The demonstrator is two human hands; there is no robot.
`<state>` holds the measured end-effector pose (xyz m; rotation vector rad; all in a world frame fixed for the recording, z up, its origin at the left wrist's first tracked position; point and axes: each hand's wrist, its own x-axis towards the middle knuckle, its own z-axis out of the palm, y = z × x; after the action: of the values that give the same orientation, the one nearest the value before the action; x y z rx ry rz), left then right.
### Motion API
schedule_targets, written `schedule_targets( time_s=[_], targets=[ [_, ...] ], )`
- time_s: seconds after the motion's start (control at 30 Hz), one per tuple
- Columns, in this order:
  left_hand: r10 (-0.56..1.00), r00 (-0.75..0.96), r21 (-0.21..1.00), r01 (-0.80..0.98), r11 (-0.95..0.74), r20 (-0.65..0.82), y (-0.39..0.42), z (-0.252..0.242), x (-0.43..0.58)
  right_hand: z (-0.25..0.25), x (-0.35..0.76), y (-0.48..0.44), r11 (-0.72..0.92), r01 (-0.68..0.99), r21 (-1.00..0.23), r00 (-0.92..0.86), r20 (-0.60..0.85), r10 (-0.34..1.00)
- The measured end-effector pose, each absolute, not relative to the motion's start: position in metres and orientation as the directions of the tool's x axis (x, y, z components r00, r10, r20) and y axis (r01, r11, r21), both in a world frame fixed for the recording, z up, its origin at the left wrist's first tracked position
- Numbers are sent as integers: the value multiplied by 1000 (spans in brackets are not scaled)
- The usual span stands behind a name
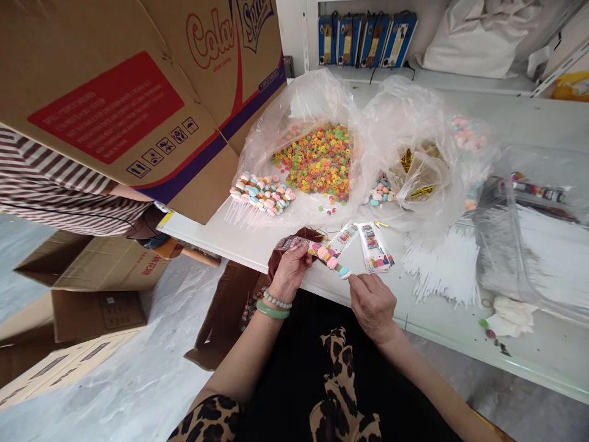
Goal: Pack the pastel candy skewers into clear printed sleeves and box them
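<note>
Currently, the left hand [292,270] pinches a printed wrapper [289,244] between thumb and fingers, a pastel candy stick [332,262] projects rightward from it, and the right hand's [373,307] curled fingers adjoin its tip, grip indeterminable from where I stand.

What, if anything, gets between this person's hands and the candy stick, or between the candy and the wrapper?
Nothing visible. The left hand holds the wrapper, the candy stick meets it, and the right hand appears to pinch the stick's other end. The printed packets lie beyond, out of the way.
</note>
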<state>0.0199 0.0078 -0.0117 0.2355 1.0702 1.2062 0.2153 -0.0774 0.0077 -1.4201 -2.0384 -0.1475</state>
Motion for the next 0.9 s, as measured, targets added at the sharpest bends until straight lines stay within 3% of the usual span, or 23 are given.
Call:
schedule_targets(
  time_s=[0.17, 0.3, 0.5, 0.67, 0.9],
  targets=[
    [763, 51, 512, -712, 481, -645, 5, -8, 20, 0, 215, -74, 335, 739, -584, -76, 421, 904],
    [741, 110, 448, -735, 510, -663, 4, -10, 19, 0, 215, -73, 235, 617, -751, -22, 282, 959],
    [850, 34, 669, -601, 437, -526, 3, -11, 18, 1, 218, -67, 32, 421, -906, 22, 45, 999],
    [897, 45, 770, -494, 403, -440, 1, -7, 16, -10, 217, -60, -208, 165, -964, 17, -208, 978],
    [892, 71, 751, -513, 417, -446, -5, -6, 21, -16, 204, -64, -305, 21, -952, 19, -305, 952]
  ],
)
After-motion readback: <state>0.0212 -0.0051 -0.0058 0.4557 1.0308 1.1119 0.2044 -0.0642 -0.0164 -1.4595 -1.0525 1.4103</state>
